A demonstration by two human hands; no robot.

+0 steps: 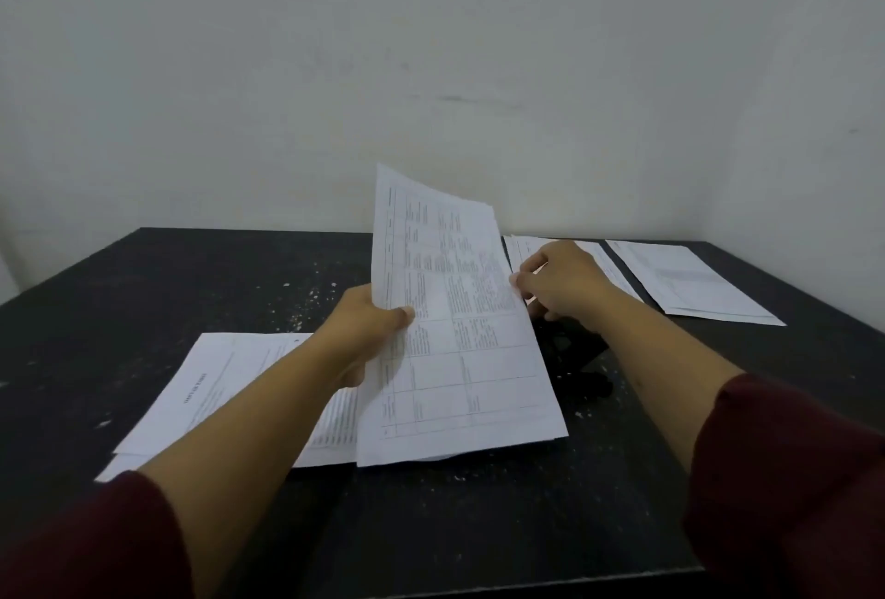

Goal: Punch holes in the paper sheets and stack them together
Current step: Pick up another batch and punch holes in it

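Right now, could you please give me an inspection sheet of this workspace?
Surface: dark table, speckled with pale flecks.
Job's things: held sheets tilted up off the table; near-left pile lying flat; two far-right piles; black hole punch mostly hidden behind the held sheets.
Clutter: nothing seen beyond the flecks.
Grippers: left hand grips the sheets' left edge; right hand pinches their right edge.
Cables: nothing seen.
Surroundings: plain pale wall behind the table.

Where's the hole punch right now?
The black hole punch sits on the dark table, right of centre, mostly hidden behind the held sheets and just below the right hand.
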